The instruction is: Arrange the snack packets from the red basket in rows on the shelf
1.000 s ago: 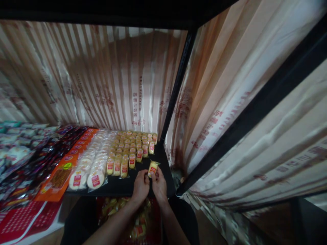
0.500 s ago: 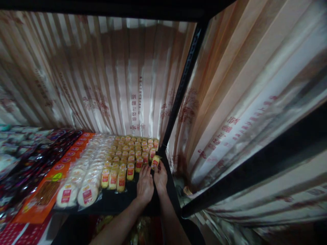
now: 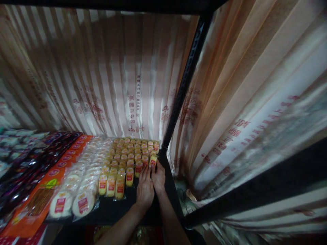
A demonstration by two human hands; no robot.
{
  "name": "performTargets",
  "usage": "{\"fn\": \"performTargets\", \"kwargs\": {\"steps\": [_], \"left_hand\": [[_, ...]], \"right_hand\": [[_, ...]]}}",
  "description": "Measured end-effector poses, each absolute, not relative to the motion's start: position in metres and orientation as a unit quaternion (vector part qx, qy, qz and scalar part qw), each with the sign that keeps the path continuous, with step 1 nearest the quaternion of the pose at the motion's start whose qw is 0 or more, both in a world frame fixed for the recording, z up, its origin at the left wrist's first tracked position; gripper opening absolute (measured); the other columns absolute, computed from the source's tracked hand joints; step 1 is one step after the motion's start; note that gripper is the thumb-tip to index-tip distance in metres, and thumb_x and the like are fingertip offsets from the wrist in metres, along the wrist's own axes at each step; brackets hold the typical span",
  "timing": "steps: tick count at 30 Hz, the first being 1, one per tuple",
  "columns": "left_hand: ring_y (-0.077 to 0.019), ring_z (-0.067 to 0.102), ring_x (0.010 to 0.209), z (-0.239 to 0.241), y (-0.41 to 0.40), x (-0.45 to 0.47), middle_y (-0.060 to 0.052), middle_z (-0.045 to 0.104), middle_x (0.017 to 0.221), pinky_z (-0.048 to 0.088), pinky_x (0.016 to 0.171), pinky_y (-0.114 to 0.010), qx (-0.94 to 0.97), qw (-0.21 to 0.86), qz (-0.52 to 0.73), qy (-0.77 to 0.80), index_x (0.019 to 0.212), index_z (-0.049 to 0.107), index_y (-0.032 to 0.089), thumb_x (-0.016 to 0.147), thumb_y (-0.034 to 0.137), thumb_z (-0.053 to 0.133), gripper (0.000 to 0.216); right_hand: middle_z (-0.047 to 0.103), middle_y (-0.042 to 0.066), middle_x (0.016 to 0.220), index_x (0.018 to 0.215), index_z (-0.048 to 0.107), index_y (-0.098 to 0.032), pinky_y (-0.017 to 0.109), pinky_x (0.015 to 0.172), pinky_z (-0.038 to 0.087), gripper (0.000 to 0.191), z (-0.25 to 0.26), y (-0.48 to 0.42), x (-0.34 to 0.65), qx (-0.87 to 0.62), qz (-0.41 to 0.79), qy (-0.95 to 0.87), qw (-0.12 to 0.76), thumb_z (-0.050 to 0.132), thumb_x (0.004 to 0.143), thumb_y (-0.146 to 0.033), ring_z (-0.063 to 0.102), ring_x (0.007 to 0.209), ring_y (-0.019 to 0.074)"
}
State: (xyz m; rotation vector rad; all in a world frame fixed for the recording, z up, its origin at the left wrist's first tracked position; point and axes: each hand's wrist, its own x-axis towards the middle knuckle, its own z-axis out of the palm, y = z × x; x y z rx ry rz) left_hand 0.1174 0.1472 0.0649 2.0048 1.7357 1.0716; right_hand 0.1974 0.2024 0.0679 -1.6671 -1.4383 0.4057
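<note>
At the right end of the rows, one small yellow packaged cake (image 3: 153,161) with a red label stands upright in clear wrap. My right hand (image 3: 158,177) has its fingers closed around the lower front of it. Beside it, my left hand (image 3: 145,190) reaches forward with fingers stretched out, their tips at the front of the neighbouring cakes; whether they press on them is hard to see. Several more wrapped yellow cakes (image 3: 120,183) stand in rows to the left and behind.
Round white wrapped cakes (image 3: 83,203) line up left of the yellow ones, then orange packets (image 3: 38,200) and dark shiny packets (image 3: 22,170). A black post (image 3: 184,85) rises at the shelf's (image 3: 102,209) back right corner. Printed curtains (image 3: 114,75) hang behind and on the right.
The yellow cake in my right hand has moved down and slightly left to the end of the row, more upright now. My left hand stays close beside it. The view has shifted slightly.
</note>
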Motion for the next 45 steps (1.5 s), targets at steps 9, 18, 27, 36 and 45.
{"fn": "performTargets", "kwargs": {"steps": [9,18,27,36,45], "left_hand": [[-0.0219,0.032,0.13,0.103,0.167,0.096,-0.009,0.05,0.131,0.033,0.106,-0.046,0.755,0.02,0.327,0.568,0.123,0.05,0.013,0.08,0.009,0.033,0.045],[-0.0275,0.024,0.134,0.116,0.18,0.087,-0.009,0.045,0.136,0.027,0.107,-0.048,0.774,-0.034,0.249,0.581,0.122,0.051,0.014,0.08,0.011,0.039,0.044],[-0.0254,0.033,0.128,0.061,0.175,0.089,-0.005,0.046,0.136,0.031,0.103,-0.044,0.785,-0.125,0.28,0.538,0.132,0.041,0.021,0.08,0.019,0.04,0.051],[-0.0219,0.031,0.13,0.059,0.166,0.092,-0.005,0.045,0.137,0.027,0.105,-0.042,0.775,-0.146,0.318,0.527,0.135,0.036,0.021,0.081,0.016,0.036,0.054],[-0.0219,0.035,0.128,0.049,0.15,0.096,-0.004,0.053,0.129,0.032,0.103,-0.042,0.775,-0.201,0.308,0.514,0.132,0.04,0.018,0.079,0.01,0.034,0.054]], "right_hand": [[0.058,0.012,0.116,0.125,0.048,-0.012,0.039,0.094,0.038,0.048,0.061,0.2,0.189,-0.661,0.119,-0.605,0.428,0.03,0.086,-0.033,0.046,0.114,0.023],[0.055,0.005,0.124,0.131,0.043,-0.018,0.038,0.096,0.038,0.049,0.062,0.203,0.186,-0.675,0.147,-0.606,0.394,0.027,0.088,-0.034,0.041,0.116,0.0238],[0.053,0.009,0.127,0.13,0.044,-0.012,0.038,0.103,0.03,0.048,0.053,0.207,0.186,-0.659,0.097,-0.639,0.385,0.023,0.088,-0.026,0.041,0.12,0.0202],[0.05,0.01,0.13,0.132,0.039,-0.015,0.04,0.1,0.036,0.051,0.056,0.204,0.189,-0.67,0.151,-0.56,0.465,0.031,0.086,-0.036,0.041,0.122,0.0228],[0.053,0.006,0.128,0.123,0.053,-0.021,0.038,0.1,0.038,0.045,0.053,0.204,0.193,-0.655,0.148,-0.578,0.463,0.035,0.086,-0.038,0.043,0.121,0.0217]]}}
